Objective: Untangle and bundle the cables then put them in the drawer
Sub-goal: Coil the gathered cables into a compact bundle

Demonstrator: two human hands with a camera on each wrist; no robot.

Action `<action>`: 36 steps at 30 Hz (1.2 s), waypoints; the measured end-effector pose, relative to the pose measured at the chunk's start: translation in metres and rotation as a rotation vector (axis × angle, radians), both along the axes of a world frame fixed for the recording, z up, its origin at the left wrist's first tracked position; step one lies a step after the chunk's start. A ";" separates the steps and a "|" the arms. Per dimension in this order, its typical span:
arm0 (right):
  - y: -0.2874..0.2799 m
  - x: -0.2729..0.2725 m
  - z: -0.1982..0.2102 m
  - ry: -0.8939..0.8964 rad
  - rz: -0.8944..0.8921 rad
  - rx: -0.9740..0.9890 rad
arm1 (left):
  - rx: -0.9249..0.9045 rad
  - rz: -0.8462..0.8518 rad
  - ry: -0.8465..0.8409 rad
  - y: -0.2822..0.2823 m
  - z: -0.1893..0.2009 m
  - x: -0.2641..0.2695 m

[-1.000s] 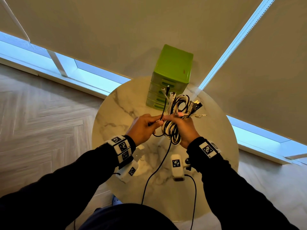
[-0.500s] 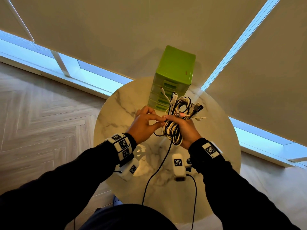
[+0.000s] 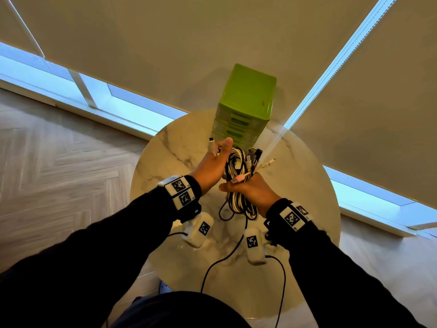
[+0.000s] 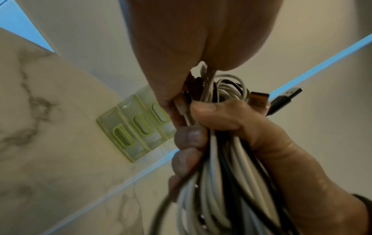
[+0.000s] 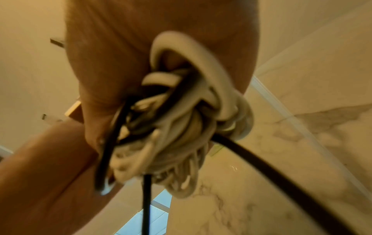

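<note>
**Q:** Both hands on the job — what has each got?

**A:** Right hand is clenched round the middle of the cable bundle, white and black loops gathered above the marble table. Left hand pinches a white lead near its plug at the top of the coil, thumb up.

**Q:** Where does the bundle sit relative to the drawers?

**A:** Held in the air just in front of the green drawer unit, whose drawers all look closed. One black cable trails down off the table edge.

**Q:** How will it handle?

**A:** Light and limp, I'd judge, but springy: loose loops want to fan out, and smooth jackets slide. Best hold is the waist of the coil, where every strand crosses. Stiff plug ends poking out could snag a drawer front.
</note>
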State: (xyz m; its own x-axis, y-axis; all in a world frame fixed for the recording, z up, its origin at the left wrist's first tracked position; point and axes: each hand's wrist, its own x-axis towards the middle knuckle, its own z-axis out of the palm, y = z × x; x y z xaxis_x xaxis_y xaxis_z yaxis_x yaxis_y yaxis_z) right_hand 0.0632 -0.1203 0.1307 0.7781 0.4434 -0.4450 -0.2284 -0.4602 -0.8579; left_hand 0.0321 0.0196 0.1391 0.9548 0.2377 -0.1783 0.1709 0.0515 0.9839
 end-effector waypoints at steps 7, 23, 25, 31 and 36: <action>-0.006 -0.002 0.006 0.110 -0.043 0.055 | -0.086 0.128 -0.001 0.012 -0.019 0.000; -0.005 0.004 0.001 0.278 -0.216 0.345 | 0.592 0.042 -0.149 0.036 -0.052 -0.019; -0.001 0.003 0.002 0.216 -0.149 0.336 | 0.665 -0.015 -0.171 0.031 -0.051 -0.016; 0.007 0.003 0.002 -0.011 -0.158 0.316 | 0.407 -0.095 -0.124 0.018 -0.043 -0.010; 0.004 0.006 0.002 -0.087 -0.111 0.228 | 0.511 -0.147 -0.072 0.026 -0.044 -0.007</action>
State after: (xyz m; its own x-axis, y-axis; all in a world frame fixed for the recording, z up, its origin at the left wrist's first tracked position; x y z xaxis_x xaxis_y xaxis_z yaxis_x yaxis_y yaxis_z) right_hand 0.0691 -0.1161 0.1323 0.8585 0.4344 -0.2724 -0.1873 -0.2287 -0.9553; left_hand 0.0249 0.0451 0.0953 0.9901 0.1401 -0.0073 0.0712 -0.4570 0.8866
